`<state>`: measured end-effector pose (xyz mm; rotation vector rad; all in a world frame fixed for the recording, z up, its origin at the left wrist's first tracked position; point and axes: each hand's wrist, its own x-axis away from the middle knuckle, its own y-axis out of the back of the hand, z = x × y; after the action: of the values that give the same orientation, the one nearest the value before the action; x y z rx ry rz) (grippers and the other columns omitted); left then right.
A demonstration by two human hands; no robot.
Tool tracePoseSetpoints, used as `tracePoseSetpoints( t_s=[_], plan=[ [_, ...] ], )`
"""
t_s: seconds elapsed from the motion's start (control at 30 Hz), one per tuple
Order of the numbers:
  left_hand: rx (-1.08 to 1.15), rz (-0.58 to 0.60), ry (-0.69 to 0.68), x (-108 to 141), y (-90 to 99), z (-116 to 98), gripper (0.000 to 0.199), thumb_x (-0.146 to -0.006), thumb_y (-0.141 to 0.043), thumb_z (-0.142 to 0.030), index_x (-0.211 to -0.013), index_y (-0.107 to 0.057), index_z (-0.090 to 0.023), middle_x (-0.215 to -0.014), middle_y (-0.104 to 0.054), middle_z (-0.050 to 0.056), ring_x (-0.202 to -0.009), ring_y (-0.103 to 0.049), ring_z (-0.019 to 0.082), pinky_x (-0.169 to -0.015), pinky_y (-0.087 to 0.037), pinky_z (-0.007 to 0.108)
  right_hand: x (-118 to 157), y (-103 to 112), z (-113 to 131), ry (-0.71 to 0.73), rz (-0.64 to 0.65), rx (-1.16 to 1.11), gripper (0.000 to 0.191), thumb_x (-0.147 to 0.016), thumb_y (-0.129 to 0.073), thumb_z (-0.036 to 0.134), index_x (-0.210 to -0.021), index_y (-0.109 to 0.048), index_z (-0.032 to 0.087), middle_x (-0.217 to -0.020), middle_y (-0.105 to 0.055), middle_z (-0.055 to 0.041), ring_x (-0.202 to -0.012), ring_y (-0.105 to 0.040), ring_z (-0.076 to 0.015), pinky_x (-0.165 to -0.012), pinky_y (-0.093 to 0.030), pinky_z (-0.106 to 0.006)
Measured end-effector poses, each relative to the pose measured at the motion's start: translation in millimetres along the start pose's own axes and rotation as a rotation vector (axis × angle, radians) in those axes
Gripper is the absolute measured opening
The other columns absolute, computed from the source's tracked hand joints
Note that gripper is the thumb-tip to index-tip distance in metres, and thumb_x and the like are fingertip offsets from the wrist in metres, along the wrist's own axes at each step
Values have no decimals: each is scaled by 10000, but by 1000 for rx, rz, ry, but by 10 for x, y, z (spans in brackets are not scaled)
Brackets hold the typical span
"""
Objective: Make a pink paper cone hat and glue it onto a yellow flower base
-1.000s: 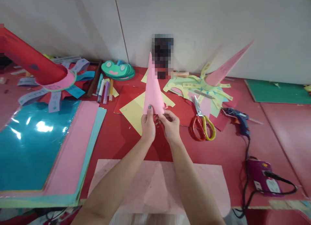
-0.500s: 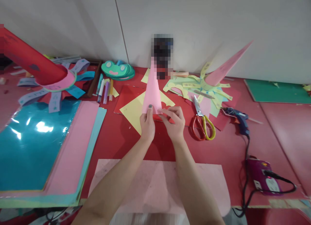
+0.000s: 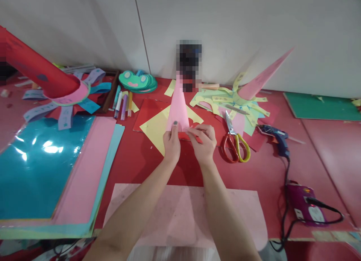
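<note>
In the head view, the pink paper cone (image 3: 178, 112) stands up from the fingers, its point away from the person and its wide end down in their grip. The left hand (image 3: 172, 144) is closed on the lower left of the wide end, thumb pressed flat against the near face. The right hand (image 3: 205, 143) has thumb and forefinger pinched together at the lower right corner; its other fingers are curled and hold nothing visible.

It looks like thin card: very light, springy enough to keep its shape, but easily creased or crushed. The wide edge seems the sound place to hold, with flat thumb pressure and a light pinch where the sides meet; squeezing the narrow tip would likely bend it. The surface seems smooth but unlikely to slip.

Beyond the fingers, a yellow sheet (image 3: 153, 128) lies on the bench (image 3: 129, 159). Just right of the right fingers are scissors (image 3: 231, 132), blades pointing away; farther right lies a glue gun (image 3: 279, 136). Well left of the left fingers are markers (image 3: 123, 106).
</note>
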<state>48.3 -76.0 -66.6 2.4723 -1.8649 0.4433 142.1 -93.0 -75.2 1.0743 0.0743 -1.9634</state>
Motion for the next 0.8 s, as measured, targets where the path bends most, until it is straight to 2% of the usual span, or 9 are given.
tracePoseSetpoints(
  t_s=[0.1, 0.3, 0.47, 0.6, 0.8],
  plan=[
    [58, 17, -7, -10, -5, 31, 480, -818, -588, -483, -503, -366, -197, -505, -268, -53, -475, -328, 77, -469, -318, 225, -10, 3, 11, 48, -28, 26, 193, -810, -682, 186, -911, -728, 343, -864, -637, -9, -794, -585, -155, -640, -515, -306],
    [121, 37, -2, -52, -6, 84, 426, -804, -601, -485, -536, -448, -190, -531, -363, -37, -537, -427, 94, -533, -395, 222, -3, 10, -8, 66, -14, 83, 155, -816, -681, 216, -850, -736, 357, -850, -665, 7, -754, -581, -147, -645, -489, -315],
    [96, 34, 2, -64, 6, 87, 469, -799, -608, -472, -494, -382, -197, -509, -292, -49, -508, -394, 87, -536, -399, 225, 2, 10, -8, 49, 13, 116, 153, -825, -669, 228, -862, -740, 359, -851, -654, -3, -753, -570, -152, -633, -491, -311],
    [86, 36, 15, -60, 6, 82, 431, -812, -593, -464, -513, -448, -189, -516, -355, -42, -518, -415, 89, -535, -399, 226, 12, 1, -20, 20, 26, 94, 138, -824, -672, 241, -835, -741, 359, -844, -651, 1, -760, -562, -153, -631, -494, -310],
    [109, 38, 3, -69, -2, 99, 449, -781, -615, -500, -503, -443, -192, -512, -361, -39, -552, -451, 101, -542, -398, 229, 4, 0, 2, 4, -5, 40, 154, -821, -678, 227, -865, -745, 357, -827, -660, 9, -746, -551, -144, -642, -480, -315]
  ],
)
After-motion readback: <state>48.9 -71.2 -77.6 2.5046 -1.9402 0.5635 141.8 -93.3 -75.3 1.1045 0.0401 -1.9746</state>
